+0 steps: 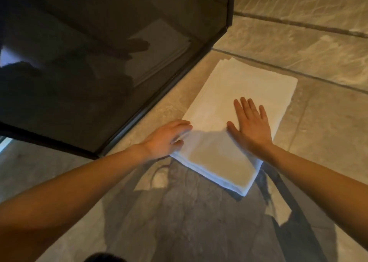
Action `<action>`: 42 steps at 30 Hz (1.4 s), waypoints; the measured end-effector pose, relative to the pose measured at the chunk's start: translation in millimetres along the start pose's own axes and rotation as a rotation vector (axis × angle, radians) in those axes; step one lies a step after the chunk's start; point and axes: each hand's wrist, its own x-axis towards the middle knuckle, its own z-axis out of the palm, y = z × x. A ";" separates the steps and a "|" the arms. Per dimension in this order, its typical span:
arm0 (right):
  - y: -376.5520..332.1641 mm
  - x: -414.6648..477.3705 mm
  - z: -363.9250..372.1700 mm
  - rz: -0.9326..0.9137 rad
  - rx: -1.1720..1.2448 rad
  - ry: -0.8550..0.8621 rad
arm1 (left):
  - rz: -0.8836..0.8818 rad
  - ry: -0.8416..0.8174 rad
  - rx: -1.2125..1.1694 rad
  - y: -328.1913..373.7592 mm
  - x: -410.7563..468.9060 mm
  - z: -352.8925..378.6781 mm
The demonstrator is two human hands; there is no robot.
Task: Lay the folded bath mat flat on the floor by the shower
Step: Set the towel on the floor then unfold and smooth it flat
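Note:
A white folded bath mat (239, 86) lies on the tiled floor, its long side running along the dark shower enclosure (99, 62). Several stacked layers show at its near corner. My right hand (251, 124) rests flat on top of the mat, palm down, fingers spread. My left hand (167, 138) is at the mat's left edge, its fingers curled onto the edge of the fabric; I cannot tell whether they pinch a layer.
The shower's dark glass panel and black frame (229, 6) stand left of the mat and mirror the mat and a hand. Beige stone tiles (318, 42) with grout lines stretch to the right and behind. My shadow falls on the floor (179, 212) in front.

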 end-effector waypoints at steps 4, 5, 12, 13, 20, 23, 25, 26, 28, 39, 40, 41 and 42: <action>0.3 -0.1 -1.1 0.005 0.004 0.009 | -0.241 0.118 -0.209 -7.8 -22.1 -2.6; -0.4 -0.5 -2.0 0.004 0.004 0.008 | -0.287 0.112 -0.265 -7.8 -25.0 -1.5; -3.5 -2.2 -8.2 0.001 0.010 -0.002 | -0.461 0.124 -0.439 0.0 -24.4 0.0; -3.4 -2.1 -8.3 0.002 0.002 -0.010 | -0.465 0.129 -0.445 1.3 -24.1 -1.4; -3.1 -1.5 -7.0 0.014 -0.025 -0.019 | -0.439 0.140 -0.586 9.2 -20.1 -19.6; -3.2 -1.7 -6.8 0.011 -0.023 -0.021 | -0.385 0.191 -0.517 13.0 -17.6 -21.4; -3.0 -1.8 -7.0 0.009 -0.022 -0.020 | -0.352 0.178 -0.461 14.2 -14.9 -23.3; -2.8 -1.7 -7.3 0.008 -0.022 -0.021 | -0.338 0.158 -0.411 15.0 -13.5 -24.3; -2.6 -2.0 -7.7 0.008 -0.020 -0.020 | -0.312 0.109 -0.311 17.6 -9.9 -27.0; -5.0 -0.1 -12.0 0.006 0.002 -0.042 | -0.462 -0.343 -0.748 25.1 8.2 -45.9; -7.4 3.7 -17.0 0.023 0.040 -0.028 | -0.445 -0.346 -0.770 26.0 8.1 -44.7; -10.7 10.9 -25.4 0.044 0.112 -0.001 | -0.429 -0.346 -0.780 27.6 8.2 -44.0; -15.6 20.6 -37.2 0.057 0.219 0.014 | -0.413 -0.346 -0.771 29.8 8.2 -43.8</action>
